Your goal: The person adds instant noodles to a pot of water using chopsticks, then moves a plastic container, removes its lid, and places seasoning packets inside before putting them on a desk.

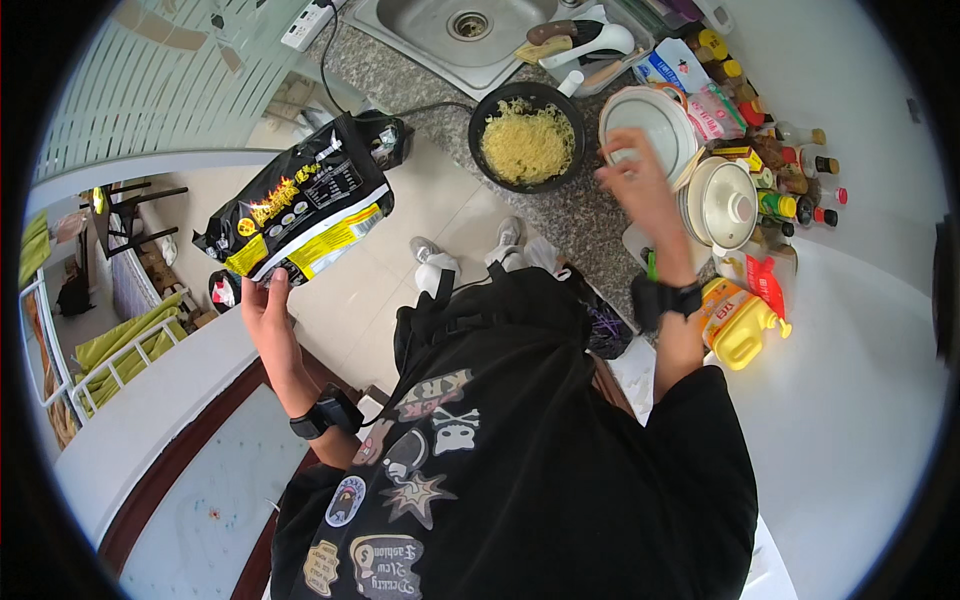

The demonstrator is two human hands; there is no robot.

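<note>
My left hand (268, 311) grips the lower end of a large black plastic noodle packet (300, 199) with yellow and white bands, held up at the left over the floor. At the upper middle, a black electric pan (531, 180) with a white handle stands on the counter, with pale yellow noodles (526, 142) in it. My right hand (634, 169), somewhat blurred, is above the counter right of the pan, over the near edge of a white bowl (656, 124). Its fingers are apart and nothing shows between them. Chopsticks (688, 171) lie between this bowl and a lidded white pot (724, 206).
A steel sink (420, 45) lies beyond the pan, beside a container of utensils (592, 45). Seasoning bottles (802, 165) line the wall at the right, near a yellow detergent jug (739, 326). A black power cord (326, 75) runs from a power strip (306, 26) towards the pan.
</note>
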